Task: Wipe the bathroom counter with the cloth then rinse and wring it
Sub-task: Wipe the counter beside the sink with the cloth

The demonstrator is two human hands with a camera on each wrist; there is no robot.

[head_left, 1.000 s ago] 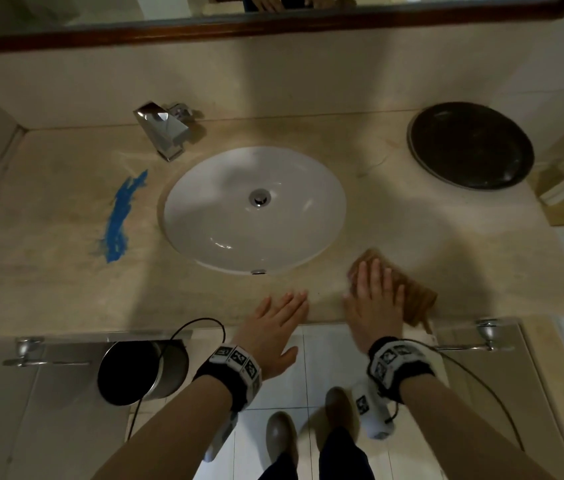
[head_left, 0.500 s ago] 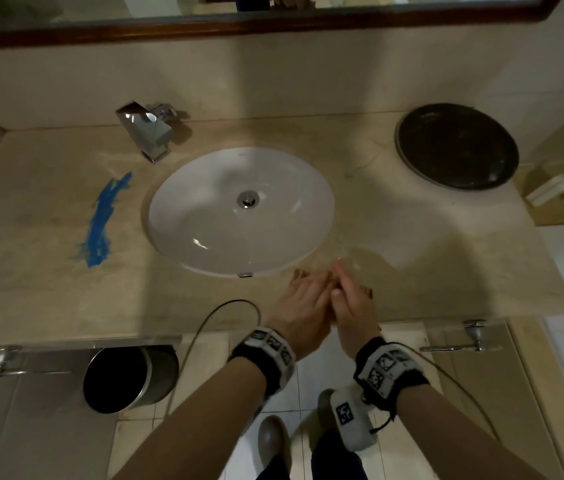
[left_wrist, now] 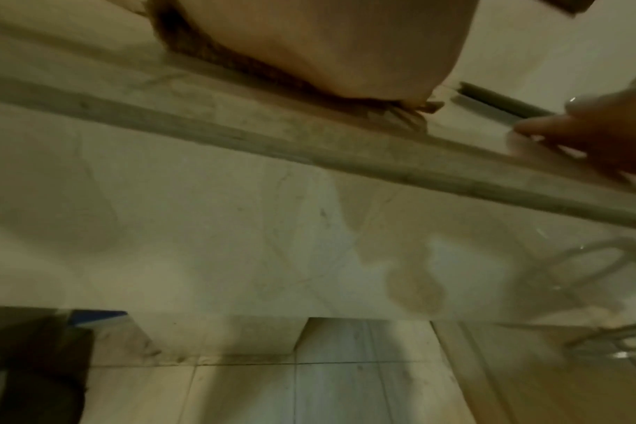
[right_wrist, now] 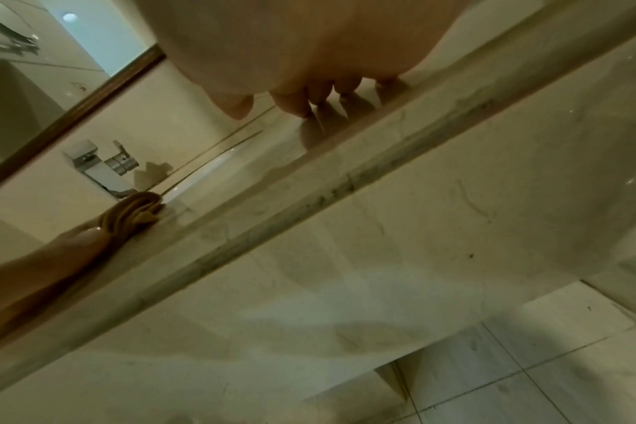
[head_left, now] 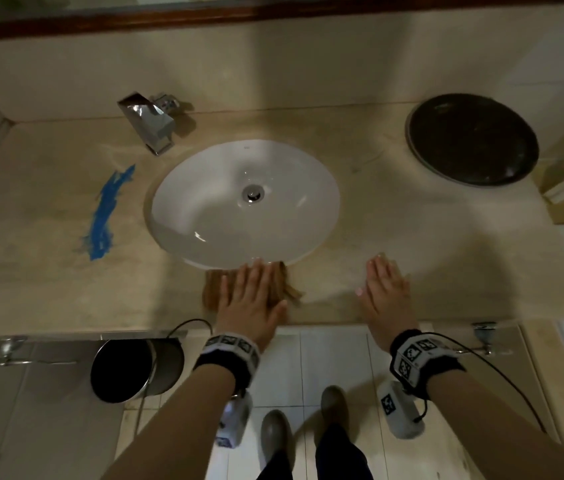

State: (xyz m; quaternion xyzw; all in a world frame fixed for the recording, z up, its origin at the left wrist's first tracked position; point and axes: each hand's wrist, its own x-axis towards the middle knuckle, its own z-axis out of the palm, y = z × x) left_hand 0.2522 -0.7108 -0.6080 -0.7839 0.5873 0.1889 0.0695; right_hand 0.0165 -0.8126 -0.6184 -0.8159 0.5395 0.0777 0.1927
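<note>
I am looking down on a beige stone counter under a wood-framed mirror, dim and glossy, with a white oval basin sunk in its middle. Far left lies a blue smear, a long streak running front to back, well apart from my hands. Behind the basin's left rim stands a blocky chrome tap. My left hand lies flat, fingers straight and spread, pressing the cloth, a brown ribbed rag bunched at the counter's front edge, just touching the basin rim. So the smear lies leftward of the cloth, and the left hand is the nearer one. My right hand rests flat and empty on bare stone. Far right sits a dark round dish.
</note>
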